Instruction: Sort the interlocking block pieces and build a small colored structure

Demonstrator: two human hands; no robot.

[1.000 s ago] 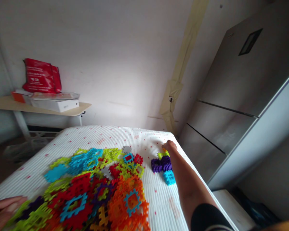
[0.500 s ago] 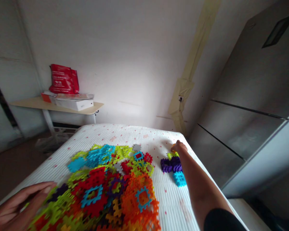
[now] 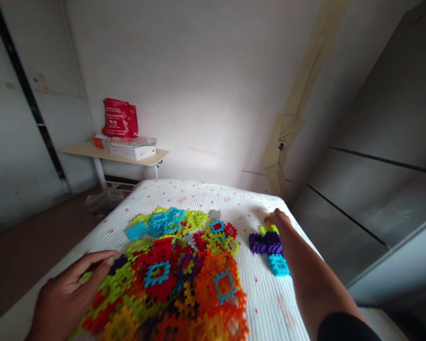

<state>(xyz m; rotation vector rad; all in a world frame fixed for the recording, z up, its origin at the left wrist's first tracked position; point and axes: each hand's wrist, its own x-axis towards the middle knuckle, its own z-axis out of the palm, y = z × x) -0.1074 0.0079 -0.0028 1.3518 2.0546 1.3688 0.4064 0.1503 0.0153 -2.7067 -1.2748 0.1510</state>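
A heap of toothed plastic building pieces (image 3: 156, 274) in several colours covers the near part of the bed. Over its left edge is my left hand (image 3: 69, 293), thumb and index fingertip together, beside a dark purple piece (image 3: 118, 264); whether anything is between the tips is hidden. My right hand (image 3: 279, 218) reaches to the far right, its fingers closed on an orange piece (image 3: 270, 216), mostly covered by the hand. Nearer to me are yellow-green pieces (image 3: 266, 229), purple pieces (image 3: 264, 243) and a stack of blue pieces (image 3: 278, 265), partly behind my forearm.
The pieces lie on a white ribbed bed cover (image 3: 195, 192) with red specks. Behind at left, a small table (image 3: 78, 149) carries a red bag (image 3: 119, 118) and a white box (image 3: 133, 151). A tall grey cabinet (image 3: 369, 189) stands on the right.
The view has swung left, so everything appears further right. More of my left hand shows at the heap's edge. My right hand stays at the orange piece.
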